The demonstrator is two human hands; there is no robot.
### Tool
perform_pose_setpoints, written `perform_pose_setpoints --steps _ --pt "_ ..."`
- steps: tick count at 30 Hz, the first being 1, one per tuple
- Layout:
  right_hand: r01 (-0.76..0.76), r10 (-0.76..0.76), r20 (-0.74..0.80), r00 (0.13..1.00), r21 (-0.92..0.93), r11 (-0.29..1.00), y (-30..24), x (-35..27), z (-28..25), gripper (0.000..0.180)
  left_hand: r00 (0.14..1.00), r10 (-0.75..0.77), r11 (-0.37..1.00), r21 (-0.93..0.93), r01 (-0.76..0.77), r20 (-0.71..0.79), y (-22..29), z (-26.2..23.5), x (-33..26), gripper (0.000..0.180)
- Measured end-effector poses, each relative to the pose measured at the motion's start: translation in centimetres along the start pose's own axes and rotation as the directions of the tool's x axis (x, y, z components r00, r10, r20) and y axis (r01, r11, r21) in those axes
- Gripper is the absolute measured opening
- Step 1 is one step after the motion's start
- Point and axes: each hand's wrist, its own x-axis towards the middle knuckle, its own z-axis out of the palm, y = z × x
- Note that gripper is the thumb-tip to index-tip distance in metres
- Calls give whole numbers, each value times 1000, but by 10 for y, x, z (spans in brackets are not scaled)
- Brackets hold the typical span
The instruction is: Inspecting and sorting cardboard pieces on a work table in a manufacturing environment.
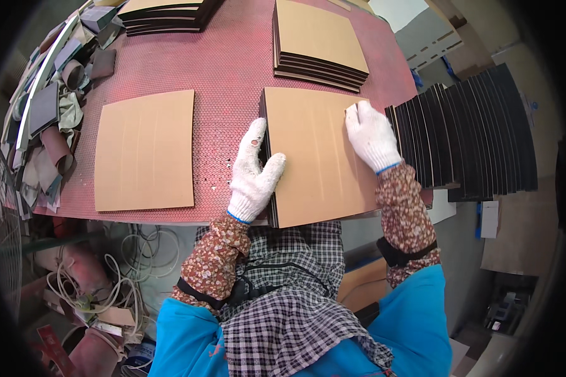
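A stack of tan square boards with dark edges lies in front of me at the near edge of the table. My left hand, in a white knit glove with a small hole, rests along the stack's left side. Its fingers are stretched out and the thumb is spread over the top board. Over the far right part of the same board is my right hand, also gloved, with its fingers curled in. What they hold, if anything, is hidden. To the left, a single tan board lies flat on the table.
The table has a red, textured top. More boards are piled at the far right and the far left. A row of dark-edged panels stands at the right. Sandpaper scraps crowd the left edge; hoses hang below.
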Motion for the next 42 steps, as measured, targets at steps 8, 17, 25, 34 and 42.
perform_pose_setpoints --steps 8,17,25,34,42 --pt "-53 52 38 998 36 998 -5 -46 -11 30 1000 -7 999 -50 6 -26 -1 -2 0 72" --pt "-138 103 230 968 144 980 -43 -153 -54 24 999 30 999 43 -28 -32 3 -2 2 73" --pt "-124 91 189 978 169 978 -54 -141 -42 24 1000 -4 1000 3 4 -30 3 1 0 73" --pt "-24 18 106 994 49 999 -35 -28 -2 31 999 4 999 -34 -6 -34 7 1 0 74" --pt "-75 75 115 991 -4 997 -46 -4 -6 37 999 9 998 -68 -12 -45 6 1 1 73"
